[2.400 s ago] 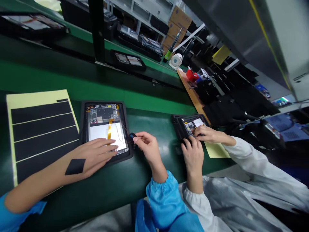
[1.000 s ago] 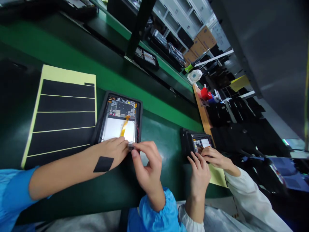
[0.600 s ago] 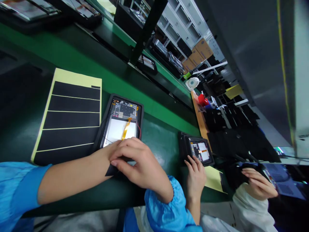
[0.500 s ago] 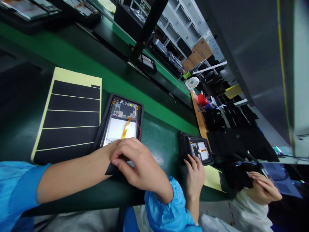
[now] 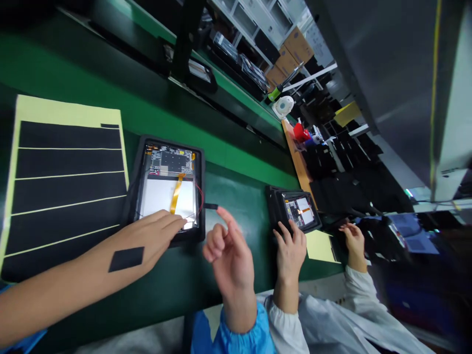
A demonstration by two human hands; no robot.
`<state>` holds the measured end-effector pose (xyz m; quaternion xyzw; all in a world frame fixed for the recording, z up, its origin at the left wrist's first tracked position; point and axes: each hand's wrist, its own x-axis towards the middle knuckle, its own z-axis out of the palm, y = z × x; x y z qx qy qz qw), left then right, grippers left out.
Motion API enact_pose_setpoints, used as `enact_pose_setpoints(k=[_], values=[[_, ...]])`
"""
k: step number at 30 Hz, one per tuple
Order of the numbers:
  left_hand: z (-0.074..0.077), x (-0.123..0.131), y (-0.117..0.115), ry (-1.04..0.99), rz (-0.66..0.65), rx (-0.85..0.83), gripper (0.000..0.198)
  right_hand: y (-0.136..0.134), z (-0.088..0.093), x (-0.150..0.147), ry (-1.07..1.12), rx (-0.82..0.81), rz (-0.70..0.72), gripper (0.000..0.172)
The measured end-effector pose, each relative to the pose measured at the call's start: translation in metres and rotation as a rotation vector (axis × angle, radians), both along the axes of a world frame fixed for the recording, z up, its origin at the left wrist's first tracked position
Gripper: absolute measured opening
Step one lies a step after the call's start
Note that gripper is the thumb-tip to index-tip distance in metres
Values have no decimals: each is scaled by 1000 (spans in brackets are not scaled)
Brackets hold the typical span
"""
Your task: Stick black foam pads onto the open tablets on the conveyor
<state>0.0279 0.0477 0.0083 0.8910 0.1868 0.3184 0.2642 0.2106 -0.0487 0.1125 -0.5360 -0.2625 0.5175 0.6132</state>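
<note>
Head view, apparent positioning step: left hand (image 5: pixel 157 236), unclenched, rests on opened tablet (image 5: pixel 160 191); right hand (image 5: pixel 233 255), released, touches black strip (image 5: pixel 211 206) beside tablet; precision required next.

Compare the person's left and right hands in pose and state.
The left hand lies palm down over the lower part of the device; the right hand is beside it, palm side showing. The left hand bears a black patch near the wrist; the right hand has a black strip at its index fingertip. Both are bare, below blue sleeves.
</note>
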Motion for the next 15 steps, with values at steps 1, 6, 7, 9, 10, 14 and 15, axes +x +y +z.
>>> enact_pose_setpoints(k=[1,6,7,9,10,14,15], values=[[2,-3,3,-37,-13,-33,44,-5,-8,-1,-48,-10,44,38],[6,-6,7,-92,-3,-99,36,-19,-32,11,-299,6,191,37],[6,-6,5,-85,10,-97,36,-21,-31,23,-301,11,196,37],[4,-7,1,-75,26,-63,38,-25,-26,56,-317,32,193,39],[2,-8,-1,-60,26,-48,39,-28,-21,78,-324,46,184,41],[1,-9,-6,27,14,-54,42,-42,-3,155,-332,182,-1,29],[2,-9,-6,38,13,-62,42,-44,0,162,-298,191,-27,26]])
